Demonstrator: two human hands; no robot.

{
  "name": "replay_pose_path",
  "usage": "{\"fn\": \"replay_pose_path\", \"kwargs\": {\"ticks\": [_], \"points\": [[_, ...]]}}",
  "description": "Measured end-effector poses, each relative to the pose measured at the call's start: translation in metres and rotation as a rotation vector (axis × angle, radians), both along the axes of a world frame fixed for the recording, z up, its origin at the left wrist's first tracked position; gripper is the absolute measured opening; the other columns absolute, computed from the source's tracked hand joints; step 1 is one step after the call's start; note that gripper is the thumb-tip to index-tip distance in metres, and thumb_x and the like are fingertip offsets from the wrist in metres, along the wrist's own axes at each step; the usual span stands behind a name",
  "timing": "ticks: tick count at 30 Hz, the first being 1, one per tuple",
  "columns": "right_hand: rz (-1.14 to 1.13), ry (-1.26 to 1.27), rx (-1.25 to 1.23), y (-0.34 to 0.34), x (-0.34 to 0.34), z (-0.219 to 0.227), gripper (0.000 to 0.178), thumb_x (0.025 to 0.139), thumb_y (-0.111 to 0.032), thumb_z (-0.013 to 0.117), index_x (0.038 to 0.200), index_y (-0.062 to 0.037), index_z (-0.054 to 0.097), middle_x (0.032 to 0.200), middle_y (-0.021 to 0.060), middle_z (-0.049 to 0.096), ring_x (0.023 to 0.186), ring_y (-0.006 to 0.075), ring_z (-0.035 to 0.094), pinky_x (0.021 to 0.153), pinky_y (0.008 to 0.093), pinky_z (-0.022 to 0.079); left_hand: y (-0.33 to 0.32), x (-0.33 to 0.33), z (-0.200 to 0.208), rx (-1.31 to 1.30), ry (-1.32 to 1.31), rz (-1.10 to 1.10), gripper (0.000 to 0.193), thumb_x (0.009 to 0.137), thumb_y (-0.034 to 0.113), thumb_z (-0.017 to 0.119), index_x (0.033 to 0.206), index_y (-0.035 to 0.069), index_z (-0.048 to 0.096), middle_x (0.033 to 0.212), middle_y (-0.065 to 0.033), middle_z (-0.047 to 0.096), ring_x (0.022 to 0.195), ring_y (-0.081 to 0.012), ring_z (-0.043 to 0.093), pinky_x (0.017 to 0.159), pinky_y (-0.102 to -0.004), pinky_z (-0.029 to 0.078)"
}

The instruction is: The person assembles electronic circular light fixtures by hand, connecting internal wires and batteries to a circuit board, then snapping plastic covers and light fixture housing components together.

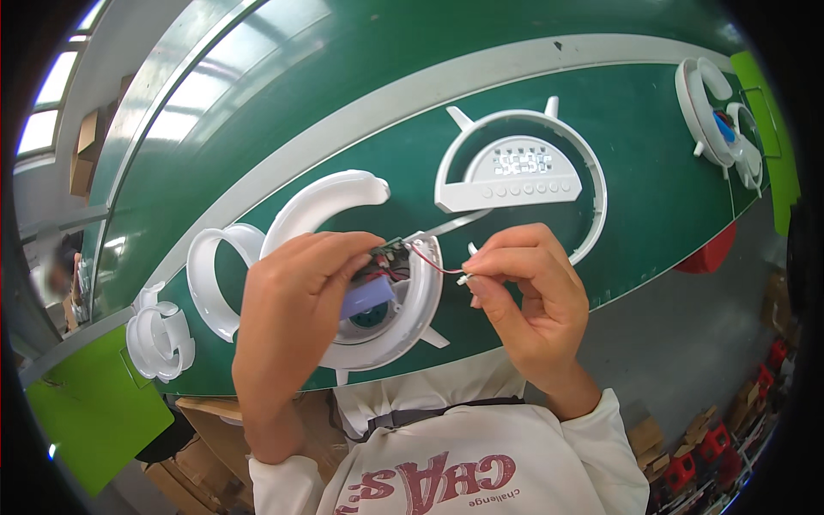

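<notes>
Seemingly, a wiring step is in hand: the right hand (536, 296) pinches one small white plug (464, 280) on a thin red wire (432, 259), the left hand (296, 287) grasps one circuit board (394, 251) over an open white housing (425, 296), and seating the plug would probably call for a steady board and careful alignment. Outward on the bench (661, 184) lie one clock panel (524, 187), one curved cover (342, 192) and one wide band (203, 275).

1. Bottom centre: my off-white fabric sweatshirt (549, 459) bears large dark-red lettering (439, 479) and a smaller line (471, 499), upside down.
2. Upper right of centre: digit-shaped segments (523, 160) on a white plastic half-round panel (515, 182).
</notes>
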State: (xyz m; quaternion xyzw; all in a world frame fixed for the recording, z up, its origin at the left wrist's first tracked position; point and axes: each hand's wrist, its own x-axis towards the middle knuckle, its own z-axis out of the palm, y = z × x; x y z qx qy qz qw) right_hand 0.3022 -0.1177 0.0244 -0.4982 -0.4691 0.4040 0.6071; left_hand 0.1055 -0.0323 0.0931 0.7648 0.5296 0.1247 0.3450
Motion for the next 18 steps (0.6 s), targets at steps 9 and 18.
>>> {"fn": "replay_pose_path", "kwargs": {"ticks": [9,18], "points": [[0.083,0.047,-0.136,-0.004,0.004,0.006,0.017,0.090,0.009,0.071,0.106,0.0011,0.071,0.107,0.0109,0.065,0.087,0.0121,0.063,0.075,0.0230,0.051,0.001,0.013,0.015,0.163,0.215,-0.232,0.021,0.085,0.000,0.067,0.103,-0.001,0.076,0.090,-0.0154,0.074,0.082,-0.0335,0.071,0.072,-0.0408,0.056],[0.094,-0.150,-0.086,-0.002,0.006,0.006,0.020,0.088,0.005,0.075,0.107,-0.0008,0.071,0.108,0.0107,0.065,0.079,0.0120,0.064,0.069,0.0232,0.052,0.000,0.016,0.017,0.141,0.186,-0.294,0.026,0.080,-0.003,0.065,0.105,0.000,0.073,0.094,-0.0136,0.073,0.087,-0.0338,0.070,0.076,-0.0418,0.055]]}}
